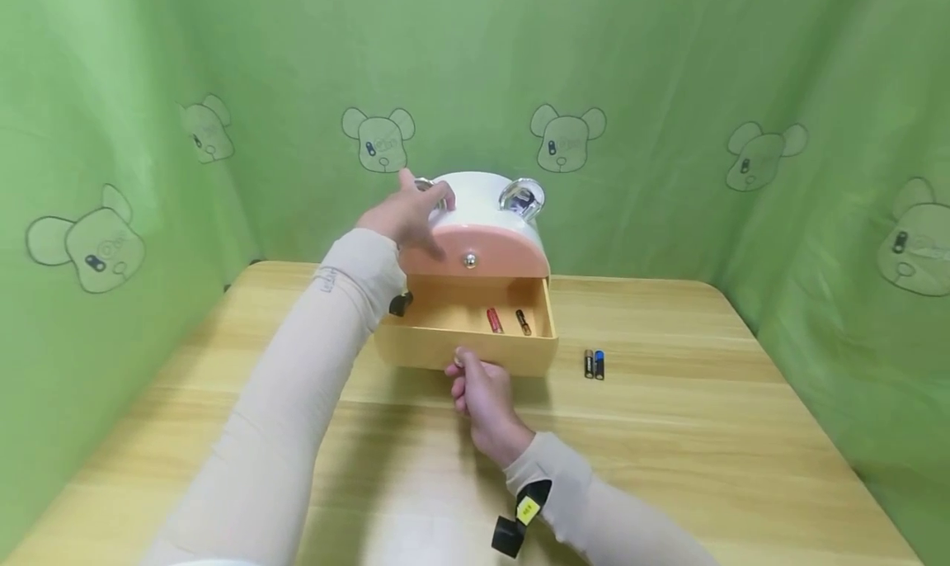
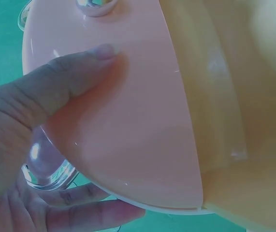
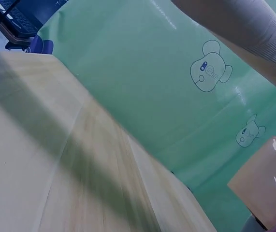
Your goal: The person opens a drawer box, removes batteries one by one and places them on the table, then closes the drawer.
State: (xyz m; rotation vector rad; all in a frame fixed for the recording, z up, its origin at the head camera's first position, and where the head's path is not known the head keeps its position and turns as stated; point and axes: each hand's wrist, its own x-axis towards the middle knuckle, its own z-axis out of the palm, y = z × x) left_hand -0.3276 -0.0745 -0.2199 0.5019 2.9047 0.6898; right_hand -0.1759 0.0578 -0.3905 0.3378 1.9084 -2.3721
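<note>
A small drawer cabinet (image 1: 478,199) with a white rounded top, silver ears and a pink upper drawer front (image 1: 512,254) stands on the table. My left hand (image 1: 404,215) grips its left shoulder beside one ear; in the left wrist view the thumb (image 2: 75,72) lies against the pink front, fingers round the edge. Below, the yellow lower drawer (image 1: 416,350) is pulled out. My right hand (image 1: 486,401) pinches at the middle of its front, hiding the knob. Inside lie a red battery (image 1: 494,320) and a dark battery (image 1: 523,323).
On the wooden table (image 1: 668,442), right of the drawer, a black battery (image 1: 589,364) and a blue-topped battery (image 1: 599,365) lie side by side. Green curtains (image 1: 475,71) with bear drawings surround the table's back and sides. A silver knob (image 1: 470,261) juts from the pink front.
</note>
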